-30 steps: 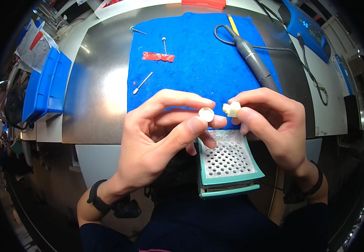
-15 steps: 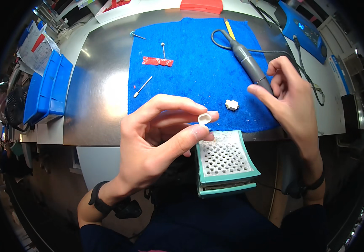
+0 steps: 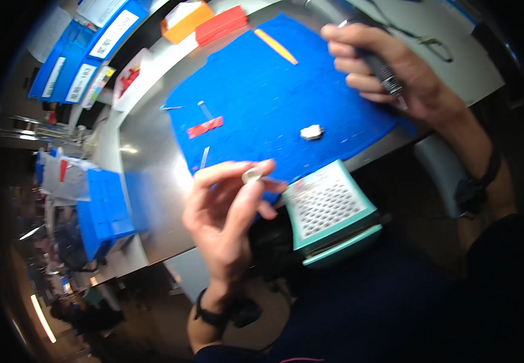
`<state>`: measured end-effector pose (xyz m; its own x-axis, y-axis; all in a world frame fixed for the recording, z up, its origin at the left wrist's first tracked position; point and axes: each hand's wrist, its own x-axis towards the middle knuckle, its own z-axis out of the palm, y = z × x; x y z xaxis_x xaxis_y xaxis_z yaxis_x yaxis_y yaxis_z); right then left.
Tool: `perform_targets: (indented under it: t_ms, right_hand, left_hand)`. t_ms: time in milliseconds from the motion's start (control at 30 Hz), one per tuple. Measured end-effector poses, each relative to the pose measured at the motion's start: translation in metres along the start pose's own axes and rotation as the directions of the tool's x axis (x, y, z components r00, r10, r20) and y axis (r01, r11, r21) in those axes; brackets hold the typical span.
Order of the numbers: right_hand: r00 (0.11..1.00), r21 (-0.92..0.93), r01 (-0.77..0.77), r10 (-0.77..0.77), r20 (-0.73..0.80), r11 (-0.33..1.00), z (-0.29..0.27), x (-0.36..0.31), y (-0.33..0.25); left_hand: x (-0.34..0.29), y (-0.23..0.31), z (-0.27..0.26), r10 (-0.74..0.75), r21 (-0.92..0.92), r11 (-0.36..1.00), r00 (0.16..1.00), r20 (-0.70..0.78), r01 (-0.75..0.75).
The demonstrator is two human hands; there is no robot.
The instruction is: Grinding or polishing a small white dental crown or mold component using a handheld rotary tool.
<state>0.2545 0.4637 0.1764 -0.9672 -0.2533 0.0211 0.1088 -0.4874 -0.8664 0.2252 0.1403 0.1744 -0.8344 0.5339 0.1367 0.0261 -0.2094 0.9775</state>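
Observation:
My left hand pinches a small white hollow dental crown between thumb and fingertips, above the near edge of the blue cloth. At the upper right, my right hand is wrapped round a dark rotary handpiece, raised over the cloth's right side. The slim metal tip of the handpiece points down toward my wrist. A small white block-like piece lies on the cloth between the hands. Close by my left hand stands a teal box with a perforated white top. The picture is blurred by motion.
A yellow-orange pencil, a red strip and small slender bits lie on the cloth. A red case and an orange box stand at the back. Blue bins line the left side.
My right hand has lifted the handpiece off the cloth and turned it. My left hand still holds the crown. The whole view has tilted and shifted, bringing more of the left bins into sight.

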Motion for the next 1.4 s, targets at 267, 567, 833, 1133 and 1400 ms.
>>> perform_targets:
  t_ms: [267, 567, 833, 1133, 1400]
  right_hand:
    - [0.970, -0.162, 0.178, -0.201, -0.136, 0.971, 0.064, -0.001, 0.036]
    - [0.982, -0.119, 0.123, -0.138, -0.130, 0.985, 0.092, -0.010, 0.041]
    - [0.987, -0.194, 0.122, -0.139, -0.077, 0.973, 0.081, -0.004, 0.052]
    - [0.995, -0.301, 0.079, -0.096, -0.041, 0.950, 0.081, 0.000, 0.049]
    - [0.993, -0.358, 0.085, -0.108, -0.045, 0.930, 0.081, 0.001, 0.052]
  left_hand:
    - [0.005, 0.001, -0.004, -0.012, 0.110, 0.994, 1.000, 0.028, 0.008]
    - [0.006, 0.006, 0.001, -0.135, 0.227, 0.966, 0.991, 0.024, 0.126]
    - [0.006, 0.004, 0.004, -0.102, 0.241, 0.965, 0.995, -0.018, 0.103]
    - [0.003, -0.001, 0.000, -0.096, 0.268, 0.957, 0.994, -0.050, 0.106]
    - [0.003, -0.011, -0.001, -0.033, 0.298, 0.954, 0.999, -0.006, 0.033]
